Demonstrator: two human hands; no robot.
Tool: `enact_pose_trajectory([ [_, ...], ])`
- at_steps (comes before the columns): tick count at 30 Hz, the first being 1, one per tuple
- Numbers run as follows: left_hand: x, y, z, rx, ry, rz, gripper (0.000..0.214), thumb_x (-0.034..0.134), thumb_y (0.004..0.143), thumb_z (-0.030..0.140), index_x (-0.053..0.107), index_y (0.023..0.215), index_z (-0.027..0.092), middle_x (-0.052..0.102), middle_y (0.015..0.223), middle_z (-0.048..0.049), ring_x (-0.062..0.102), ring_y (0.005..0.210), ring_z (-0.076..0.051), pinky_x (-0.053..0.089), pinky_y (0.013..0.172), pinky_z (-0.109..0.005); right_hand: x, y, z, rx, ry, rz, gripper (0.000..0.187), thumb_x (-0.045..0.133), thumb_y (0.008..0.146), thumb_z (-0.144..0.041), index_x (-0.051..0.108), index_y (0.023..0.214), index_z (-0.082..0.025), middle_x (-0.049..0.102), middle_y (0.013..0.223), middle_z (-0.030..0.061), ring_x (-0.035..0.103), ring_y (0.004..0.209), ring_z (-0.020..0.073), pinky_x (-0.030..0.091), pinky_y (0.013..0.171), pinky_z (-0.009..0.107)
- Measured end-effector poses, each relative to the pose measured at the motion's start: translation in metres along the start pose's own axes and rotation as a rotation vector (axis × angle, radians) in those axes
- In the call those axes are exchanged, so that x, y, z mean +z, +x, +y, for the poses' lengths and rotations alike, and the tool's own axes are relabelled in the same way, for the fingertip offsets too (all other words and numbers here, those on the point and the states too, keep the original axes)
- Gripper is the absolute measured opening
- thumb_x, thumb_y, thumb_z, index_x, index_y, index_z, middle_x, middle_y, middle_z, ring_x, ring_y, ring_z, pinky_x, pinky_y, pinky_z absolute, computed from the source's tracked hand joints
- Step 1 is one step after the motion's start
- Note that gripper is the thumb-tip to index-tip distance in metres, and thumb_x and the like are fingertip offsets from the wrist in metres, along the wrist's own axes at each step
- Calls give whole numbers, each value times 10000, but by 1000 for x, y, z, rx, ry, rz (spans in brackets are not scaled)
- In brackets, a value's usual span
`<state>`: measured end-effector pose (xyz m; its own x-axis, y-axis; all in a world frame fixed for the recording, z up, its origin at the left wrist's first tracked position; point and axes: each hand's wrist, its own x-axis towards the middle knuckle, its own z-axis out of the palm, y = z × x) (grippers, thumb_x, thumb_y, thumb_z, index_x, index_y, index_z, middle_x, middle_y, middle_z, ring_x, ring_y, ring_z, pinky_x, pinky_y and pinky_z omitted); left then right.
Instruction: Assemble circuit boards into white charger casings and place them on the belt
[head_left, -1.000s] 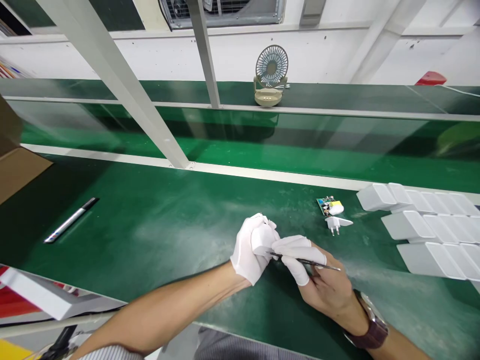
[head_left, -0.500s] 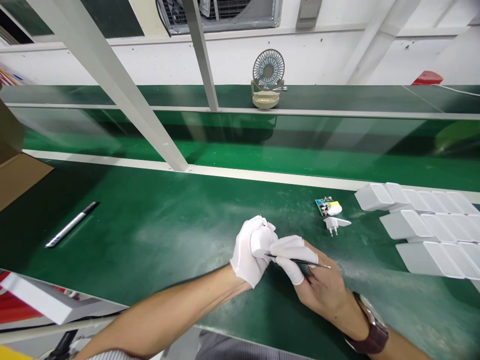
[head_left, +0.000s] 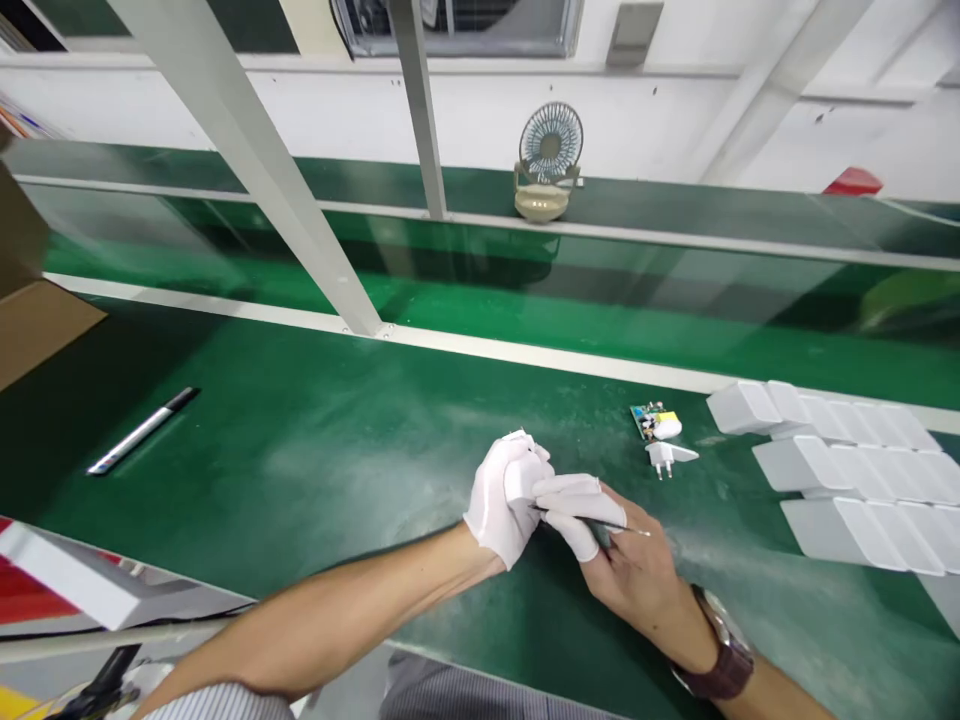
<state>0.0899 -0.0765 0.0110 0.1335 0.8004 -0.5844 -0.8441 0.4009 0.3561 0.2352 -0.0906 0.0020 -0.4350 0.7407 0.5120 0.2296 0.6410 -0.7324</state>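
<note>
The left hand [head_left: 491,508] holds a white piece [head_left: 522,482] while the right fingers [head_left: 576,507] grip a slim tool [head_left: 634,531].

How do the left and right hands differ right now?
The left hand wears a white glove to the wrist; the right hand has white finger covers, its back bare. The left hand holds a white part; the right hand grips a thin tool. Both have white-covered fingers.

Bright indoor light, pale hazy glare across the green desk [head_left: 315,480], dark shadow beside the cardboard box [head_left: 45,325], wide-angle stretching toward the edges, slight blur
</note>
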Motion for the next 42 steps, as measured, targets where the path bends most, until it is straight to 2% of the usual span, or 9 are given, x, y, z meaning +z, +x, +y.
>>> enact_pose_trajectory([
  [4,2,4,7,-33,-23,-7,290,694,805,373,575,665,148,522,586,15,519,537,-109,427,549,-239,3,-1,5,-8,99,81,248,620,938,-119,683,1157,-218,747,1108,92,692,1097,241,608,897,389],
  [7,1,7,16,-17,-88,-19,237,680,809,361,588,712,165,627,703,-24,593,620,-154,474,621,-290,-1,0,6,25,164,241,238,625,929,-115,701,1124,-230,759,1080,77,713,1056,243,620,889,396],
  [11,-6,11,26,-136,-48,-161,322,627,822,461,641,786,141,645,727,-81,560,580,-170,402,546,-285,-3,-3,13,77,115,409,225,631,926,-127,721,1103,-234,764,1063,69,723,1022,231,603,947,407],
  [16,-14,12,29,-174,-54,-261,388,588,839,475,671,815,96,632,705,-97,502,541,-144,353,534,-269,5,-7,25,41,171,348,317,632,921,-104,675,1215,-216,719,1183,106,692,1094,243,588,969,436],
  [28,-12,13,29,-142,-37,-240,400,583,853,488,661,799,100,610,668,-83,492,528,-147,372,523,-277,4,-8,24,-168,-23,217,472,581,932,-64,561,1380,-211,604,1361,153,620,1227,271,586,988,434],
  [32,-9,14,38,-6,41,-230,350,628,867,483,637,841,134,560,652,-30,477,522,-129,370,501,-260,5,-5,28,-187,-191,128,480,529,962,-87,506,1428,-196,591,1378,161,591,1274,263,565,1030,422],
  [36,-10,21,52,290,218,-56,275,783,789,352,614,919,179,574,733,5,521,588,-108,364,493,-212,11,-1,28,-165,-330,69,428,498,992,-134,498,1419,-153,608,1343,179,601,1261,266,565,1028,436],
  [39,-14,32,59,573,483,56,466,855,697,312,609,1078,204,586,768,27,508,593,-90,357,496,-193,18,-1,30,-165,-434,-10,388,485,970,-105,553,1352,-119,628,1313,191,628,1217,295,577,1004,462],
  [42,-10,48,67,744,874,37,583,851,690,343,580,1191,220,627,824,18,559,651,-109,451,613,-223,25,-2,33,-173,-506,-79,355,508,921,-84,623,1254,-123,627,1324,197,663,1146,320,597,955,480],
])
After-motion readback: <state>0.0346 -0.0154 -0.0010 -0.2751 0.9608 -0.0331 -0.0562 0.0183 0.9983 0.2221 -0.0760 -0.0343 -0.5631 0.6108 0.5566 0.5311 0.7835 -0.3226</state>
